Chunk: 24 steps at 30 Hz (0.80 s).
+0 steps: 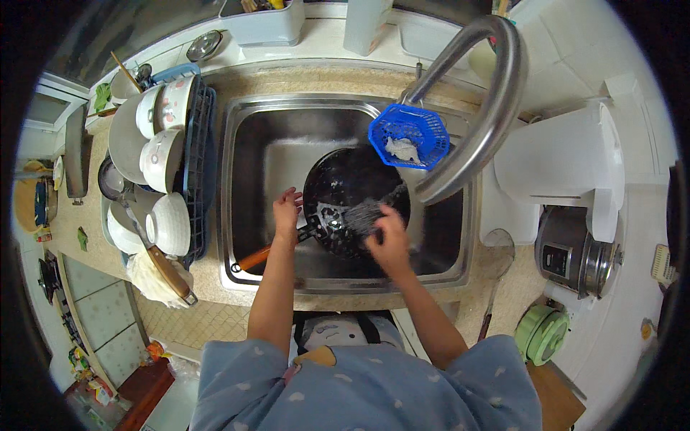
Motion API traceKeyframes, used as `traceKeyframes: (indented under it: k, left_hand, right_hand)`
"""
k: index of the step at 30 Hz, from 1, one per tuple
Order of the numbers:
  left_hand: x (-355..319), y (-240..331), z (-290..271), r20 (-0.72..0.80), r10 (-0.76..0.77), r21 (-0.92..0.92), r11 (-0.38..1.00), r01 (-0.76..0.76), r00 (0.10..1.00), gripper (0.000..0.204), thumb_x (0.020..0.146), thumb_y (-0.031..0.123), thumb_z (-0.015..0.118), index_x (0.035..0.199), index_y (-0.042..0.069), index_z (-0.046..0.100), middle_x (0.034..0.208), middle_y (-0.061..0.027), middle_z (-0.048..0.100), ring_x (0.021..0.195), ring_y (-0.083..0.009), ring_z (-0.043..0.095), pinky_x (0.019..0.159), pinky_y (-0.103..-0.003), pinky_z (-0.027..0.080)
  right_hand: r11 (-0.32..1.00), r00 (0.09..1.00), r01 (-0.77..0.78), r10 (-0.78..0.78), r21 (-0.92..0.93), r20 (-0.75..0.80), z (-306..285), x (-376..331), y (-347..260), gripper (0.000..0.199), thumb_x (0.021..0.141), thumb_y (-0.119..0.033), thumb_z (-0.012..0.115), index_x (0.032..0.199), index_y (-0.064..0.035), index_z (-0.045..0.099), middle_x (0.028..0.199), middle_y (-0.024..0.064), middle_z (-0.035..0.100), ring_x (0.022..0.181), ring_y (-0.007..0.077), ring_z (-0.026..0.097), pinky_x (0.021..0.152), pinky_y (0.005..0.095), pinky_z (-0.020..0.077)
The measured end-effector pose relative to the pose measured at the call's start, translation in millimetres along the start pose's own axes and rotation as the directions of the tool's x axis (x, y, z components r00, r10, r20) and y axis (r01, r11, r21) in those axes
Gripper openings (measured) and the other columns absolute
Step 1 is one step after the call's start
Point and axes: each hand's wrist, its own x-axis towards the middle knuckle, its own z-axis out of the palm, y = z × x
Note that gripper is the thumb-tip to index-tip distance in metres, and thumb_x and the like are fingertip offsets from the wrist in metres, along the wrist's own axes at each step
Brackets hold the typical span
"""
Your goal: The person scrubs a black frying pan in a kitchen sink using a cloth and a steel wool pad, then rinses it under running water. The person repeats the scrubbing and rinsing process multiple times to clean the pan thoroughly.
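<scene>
A black frying pan (332,241) with an orange-brown handle (257,258) lies tilted in the steel sink (251,154), its dark surface wet and shiny. My left hand (287,207) is by the pan's left rim, fingers spread, the wrist above the handle. Over the pan's right side, my right hand (390,241) has bent fingers, slightly blurred. A grey, streaky patch like falling water runs from below the curved faucet (514,79) to those fingers. Whether they hold anything cannot be made out.
Left of the sink, a blue dish rack (203,161) holds bowls, with a pale cloth (159,276) beside it. A blue basket (410,122) hangs near the faucet. Rightward are a mesh strainer (497,253), a dark cooker (564,248) and a green lidded pot (540,334).
</scene>
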Motion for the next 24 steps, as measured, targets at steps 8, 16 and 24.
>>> traceKeyframes:
  k: [8, 16, 24]
  left_hand:
    - [18, -25, -18, 0.243, -0.28, -0.345, 0.87, 0.352, 0.929, 0.043, 0.089, 0.038, 0.037, 0.099, 0.002, 0.057, 0.094, -0.0096, 0.057, 0.082, -0.0212, 0.05, 0.076, -0.034, 0.041]
    - [21, -28, -25, 0.496, -0.28, -0.523, 0.659, 0.541, 0.822, 0.05, 0.088, 0.041, 0.029, 0.096, -0.001, 0.056, 0.075, -0.0041, 0.057, 0.063, -0.0165, 0.046, 0.066, -0.031, 0.039]
    - [6, -6, -7, 0.414, -0.29, -0.6, 0.626, 0.498, 0.863, 0.053, 0.086, 0.044, 0.029, 0.098, -0.002, 0.054, 0.084, -0.008, 0.061, 0.077, -0.0198, 0.055, 0.076, -0.033, 0.042]
  right_hand:
    - [0.873, 0.843, 0.474, -0.412, -0.115, 0.347, 86, 35, -40, 0.032, 0.07, -0.028, 0.063, 0.095, -0.0071, 0.058, 0.12, 0.0094, 0.048, 0.117, 0.0299, 0.04, 0.102, 0.0493, 0.0235]
    - [0.817, 0.908, 0.282, -0.058, -0.503, 0.415, 147, 151, -9, 0.024, 0.069, -0.027, 0.06, 0.083, -0.0084, 0.063, 0.083, 0.0092, 0.064, 0.095, 0.0286, 0.055, 0.097, 0.0448, 0.0305]
    - [0.862, 0.782, 0.451, -0.258, -0.23, 0.568, 130, 123, -19, 0.023, 0.068, -0.024, 0.059, 0.086, -0.0099, 0.065, 0.102, 0.0094, 0.061, 0.106, 0.0292, 0.049, 0.096, 0.0407, 0.034]
